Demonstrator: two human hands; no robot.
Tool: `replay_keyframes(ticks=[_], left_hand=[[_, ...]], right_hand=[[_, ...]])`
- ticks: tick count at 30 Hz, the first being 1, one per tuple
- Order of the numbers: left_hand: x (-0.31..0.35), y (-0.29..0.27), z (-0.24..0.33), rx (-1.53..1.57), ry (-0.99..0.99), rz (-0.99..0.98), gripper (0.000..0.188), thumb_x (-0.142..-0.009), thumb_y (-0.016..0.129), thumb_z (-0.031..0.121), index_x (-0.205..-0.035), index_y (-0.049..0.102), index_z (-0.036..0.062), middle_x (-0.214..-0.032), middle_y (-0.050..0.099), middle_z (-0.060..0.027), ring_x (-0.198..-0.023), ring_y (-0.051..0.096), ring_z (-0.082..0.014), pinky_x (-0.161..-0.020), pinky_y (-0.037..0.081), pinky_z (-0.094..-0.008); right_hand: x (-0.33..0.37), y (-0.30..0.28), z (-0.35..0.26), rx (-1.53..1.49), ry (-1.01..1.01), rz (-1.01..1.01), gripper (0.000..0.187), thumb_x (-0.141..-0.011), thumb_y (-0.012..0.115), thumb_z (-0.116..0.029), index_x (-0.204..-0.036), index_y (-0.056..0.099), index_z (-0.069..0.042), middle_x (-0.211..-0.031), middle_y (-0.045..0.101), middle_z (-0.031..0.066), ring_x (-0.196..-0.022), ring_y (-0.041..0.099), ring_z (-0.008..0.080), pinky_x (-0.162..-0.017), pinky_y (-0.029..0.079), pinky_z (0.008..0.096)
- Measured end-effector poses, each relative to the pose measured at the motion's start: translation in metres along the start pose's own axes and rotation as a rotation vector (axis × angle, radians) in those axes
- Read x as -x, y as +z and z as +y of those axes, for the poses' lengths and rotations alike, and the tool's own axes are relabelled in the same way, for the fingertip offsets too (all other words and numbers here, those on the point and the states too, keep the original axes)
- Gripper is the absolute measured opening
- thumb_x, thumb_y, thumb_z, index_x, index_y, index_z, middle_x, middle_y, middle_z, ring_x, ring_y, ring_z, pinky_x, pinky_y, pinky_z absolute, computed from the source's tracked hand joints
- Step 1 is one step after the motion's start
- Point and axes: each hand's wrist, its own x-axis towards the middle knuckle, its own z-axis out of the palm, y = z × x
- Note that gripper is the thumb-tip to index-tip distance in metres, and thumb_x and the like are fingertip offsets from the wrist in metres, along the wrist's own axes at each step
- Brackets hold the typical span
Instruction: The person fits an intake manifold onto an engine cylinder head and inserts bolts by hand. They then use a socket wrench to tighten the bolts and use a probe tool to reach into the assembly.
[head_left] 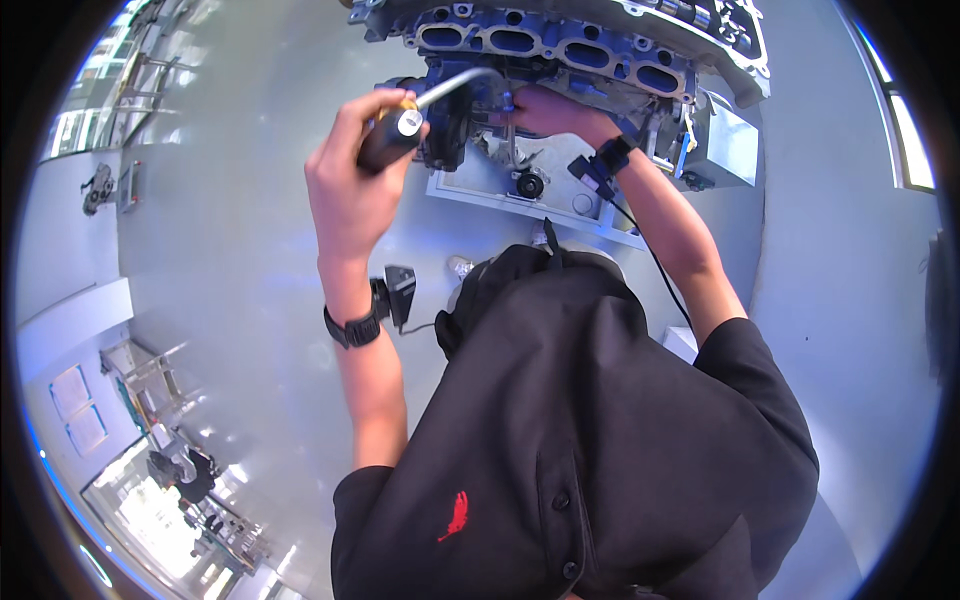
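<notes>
My left hand [355,170] is raised at the engine's left side, closed around the dark grip of a cranked speed wrench [455,86]. A yellow band and a pale round end show on the grip. From there the wrench's bent metal shaft arches toward the underside of the engine [550,48]. My right hand [548,110] reaches under the row of oval ports, beside the shaft's far part. Shade and engine parts hide its fingers, so I cannot tell whether they grip anything.
Beneath the engine is a pale stand [530,203] with a round dark pulley-like part [528,184]. A grey box [730,140] sits at the engine's right. Black devices are strapped to both wrists, with a cable [655,255] along my right arm. Benches with equipment line the far left.
</notes>
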Motion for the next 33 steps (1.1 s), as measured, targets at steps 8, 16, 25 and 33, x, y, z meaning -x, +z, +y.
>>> replay_keyframes(ticks=[8, 16, 25, 33], left_hand=[[-0.022, 0.010, -0.033, -0.274, 0.134, 0.141, 0.026, -0.072, 0.072, 0.008, -0.096, 0.060, 0.0055, -0.072, 0.065, -0.0074, -0.064, 0.065, -0.0162, -0.058, 0.048, -0.0244], [-0.006, -0.016, -0.008, -0.175, 0.016, 0.354, 0.023, -0.072, 0.073, 0.007, -0.093, 0.062, 0.0021, -0.078, 0.066, -0.0059, -0.071, 0.062, -0.0086, -0.062, 0.051, -0.0237], [0.010, -0.010, 0.002, -0.076, 0.032, 0.327, 0.025, -0.075, 0.067, -0.003, -0.097, 0.055, -0.0030, -0.088, 0.064, -0.0147, -0.081, 0.064, -0.0162, -0.063, 0.056, -0.0231], [0.009, 0.001, 0.002, -0.094, 0.053, 0.257, 0.026, -0.076, 0.067, -0.003, -0.098, 0.055, -0.0027, -0.091, 0.064, -0.0154, -0.082, 0.064, -0.0166, -0.065, 0.056, -0.0245]], right_hand=[[-0.024, 0.019, 0.022, -0.206, -0.018, 0.377, 0.046, -0.081, 0.060, -0.044, -0.104, 0.059, -0.004, -0.083, 0.062, 0.0174, -0.079, 0.060, 0.0261, -0.070, 0.045, 0.0355], [0.025, 0.072, -0.008, -0.161, 0.237, 0.334, 0.055, -0.073, 0.064, -0.052, -0.105, 0.058, -0.007, -0.074, 0.062, 0.0137, -0.072, 0.061, 0.0275, -0.063, 0.046, 0.0359], [0.016, 0.134, 0.013, -0.268, 0.162, 0.617, 0.025, -0.083, 0.055, -0.026, -0.096, 0.052, -0.005, -0.069, 0.061, 0.0173, -0.066, 0.059, 0.0378, -0.058, 0.044, 0.0463], [0.011, 0.146, 0.020, -0.310, 0.151, 0.608, 0.025, -0.083, 0.056, -0.024, -0.098, 0.053, -0.004, -0.075, 0.062, 0.0191, -0.068, 0.059, 0.0386, -0.060, 0.045, 0.0458]])
